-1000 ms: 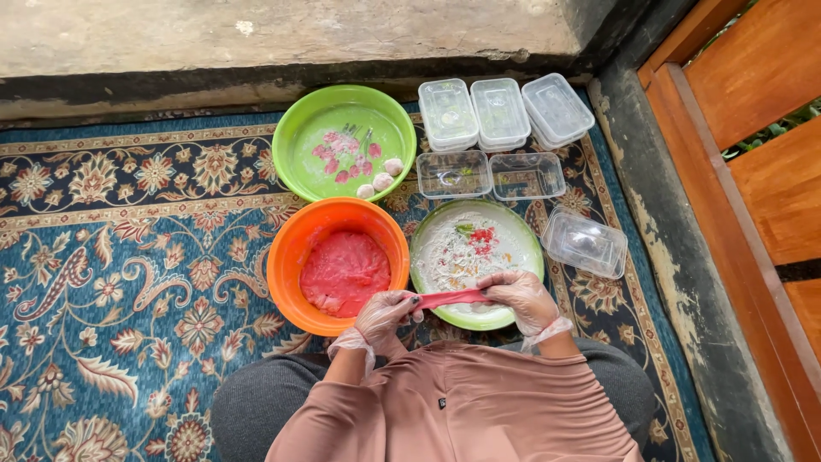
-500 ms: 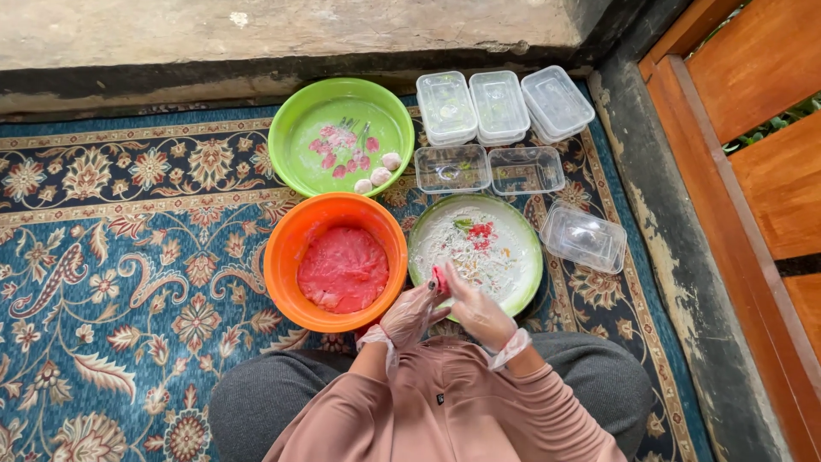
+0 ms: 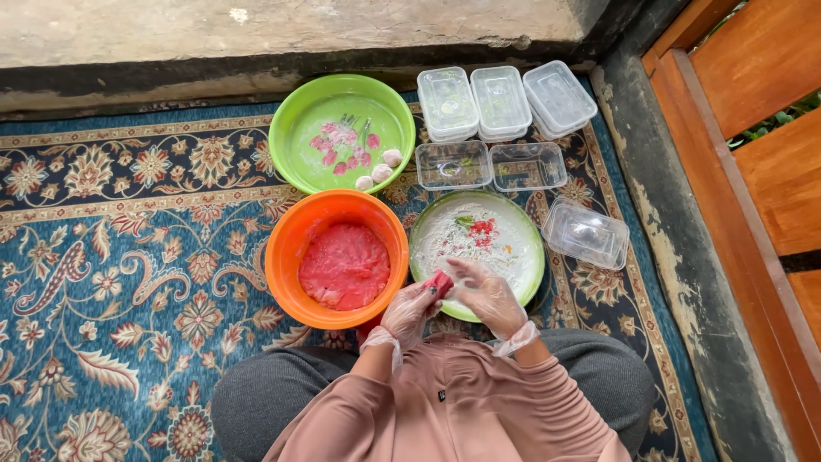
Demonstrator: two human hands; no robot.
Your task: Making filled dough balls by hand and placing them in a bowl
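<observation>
My left hand [image 3: 409, 310] and my right hand [image 3: 484, 291], both in thin clear gloves, pinch a small piece of pink-red dough [image 3: 441, 281] between them over the near edge of a green-rimmed plate [image 3: 523, 231] dusted with white flour. To the left of my hands stands an orange bowl [image 3: 291, 248] holding a mass of pink-red dough [image 3: 344, 266]. Beyond it a green bowl [image 3: 299, 120] holds three pale dough balls [image 3: 380, 171].
Several clear plastic boxes [image 3: 505, 98] are stacked and laid out behind the plate, one more box [image 3: 587, 233] to its right. All rest on a blue patterned carpet [image 3: 128, 257]. A concrete step [image 3: 256, 30] runs along the back; wooden slats [image 3: 761, 128] stand at right.
The dough was a long strip stretched between both hands; it has since been gathered into a small lump pinched between the fingertips, and my hands have come together.
</observation>
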